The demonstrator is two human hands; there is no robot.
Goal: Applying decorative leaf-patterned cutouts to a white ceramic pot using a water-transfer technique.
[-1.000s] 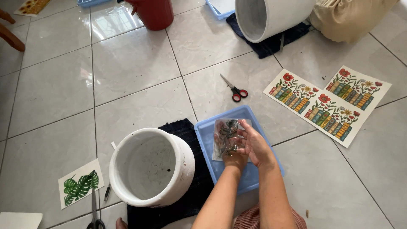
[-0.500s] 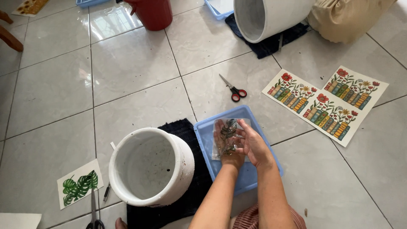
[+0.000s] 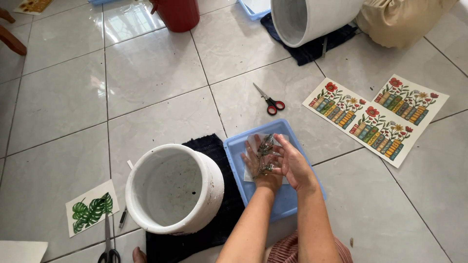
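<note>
Two hands over blue tray (image 3: 292, 204): left hand (image 3: 257, 163) flat, open, supporting wet leaf-print sheet (image 3: 265, 151); right hand (image 3: 292, 163) pinching its edge, peeling over water.

My two bare forearms rise side by side from the lower edge, my left hand (image 3: 257, 163) lying palm up with fingers spread flat, my right hand (image 3: 291, 163) just beside it, turned on edge, its curled fingers (image 3: 279, 157) reaching over my left palm.
</note>
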